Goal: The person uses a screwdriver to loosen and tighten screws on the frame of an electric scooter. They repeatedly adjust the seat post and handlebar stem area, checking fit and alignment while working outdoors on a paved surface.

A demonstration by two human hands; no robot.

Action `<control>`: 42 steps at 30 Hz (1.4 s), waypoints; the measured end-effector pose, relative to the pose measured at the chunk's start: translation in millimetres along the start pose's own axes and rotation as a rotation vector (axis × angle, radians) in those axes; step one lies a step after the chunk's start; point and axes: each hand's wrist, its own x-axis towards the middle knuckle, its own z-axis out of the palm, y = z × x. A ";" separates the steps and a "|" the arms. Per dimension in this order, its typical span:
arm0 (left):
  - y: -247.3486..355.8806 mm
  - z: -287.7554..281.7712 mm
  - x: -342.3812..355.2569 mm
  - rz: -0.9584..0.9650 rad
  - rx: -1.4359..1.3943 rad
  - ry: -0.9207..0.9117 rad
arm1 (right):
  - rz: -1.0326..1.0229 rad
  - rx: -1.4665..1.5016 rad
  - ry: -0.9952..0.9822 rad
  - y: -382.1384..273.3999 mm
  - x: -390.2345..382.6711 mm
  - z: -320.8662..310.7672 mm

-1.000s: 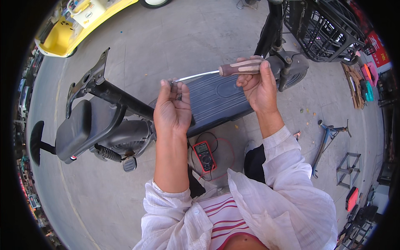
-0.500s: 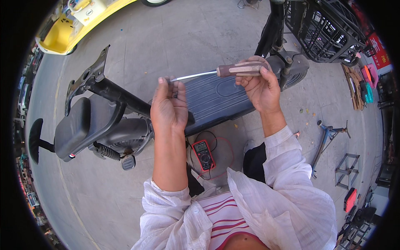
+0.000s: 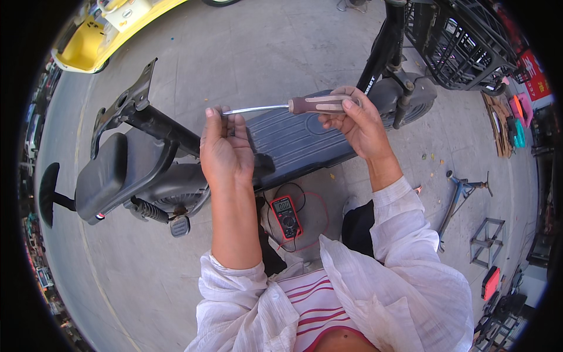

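Observation:
My right hand [image 3: 358, 126] grips the brown-and-tan handle of a screwdriver [image 3: 316, 104]. Its metal shaft runs leftward, nearly level, to my left hand [image 3: 226, 146], where thumb and fingertips close around the tip; any small piece held there is too small to make out. Both hands are above the dark ridged deck [image 3: 299, 135] of an electric scooter. A padded seat [image 3: 105, 173] and a bare metal bracket on a black post [image 3: 164, 132] are left of my hands. Below them a red multimeter [image 3: 286, 216] lies on the ground with looped leads.
The front stem [image 3: 384, 41] and black basket [image 3: 454, 41] stand upper right. A yellow vehicle [image 3: 82, 53] is upper left. On the right lie cardboard [image 3: 495, 126], a blue metal frame [image 3: 454, 202], a square metal stand [image 3: 487, 240] and a red-and-black object [image 3: 491, 283].
Both hands have shifted left with the screwdriver. The screwdriver stays held between them at nearly the same angle.

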 end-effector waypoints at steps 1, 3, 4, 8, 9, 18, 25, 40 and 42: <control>0.9 -0.7 0.9 -0.002 0.003 -0.006 | -0.010 -0.007 -0.002 0.6 0.2 0.7; 1.7 -1.7 1.6 -0.002 -0.001 -0.009 | -0.011 -0.004 -0.011 0.3 -0.1 3.0; 2.0 -2.2 2.0 -0.002 -0.003 -0.010 | -0.003 0.006 -0.019 -1.5 -0.7 5.3; 2.7 -3.3 3.6 0.025 -0.002 -0.032 | 0.092 -0.030 -0.020 4.3 1.1 1.3; 3.5 -3.0 2.9 0.034 -0.007 -0.029 | 0.102 0.003 -0.024 7.1 0.9 2.2; 4.0 -1.3 -2.5 0.030 -0.012 -0.061 | 0.117 0.180 0.006 20.8 5.4 2.2; -0.1 8.0 -16.0 -0.110 -0.022 -0.062 | 0.061 0.220 0.069 21.0 13.4 -13.8; 10.8 8.8 -0.3 -0.316 -0.275 0.027 | 0.152 -0.922 0.300 -41.7 82.1 -91.3; 11.0 11.0 -1.7 -0.327 -0.275 0.037 | 0.171 -1.080 0.287 -45.4 94.7 -90.9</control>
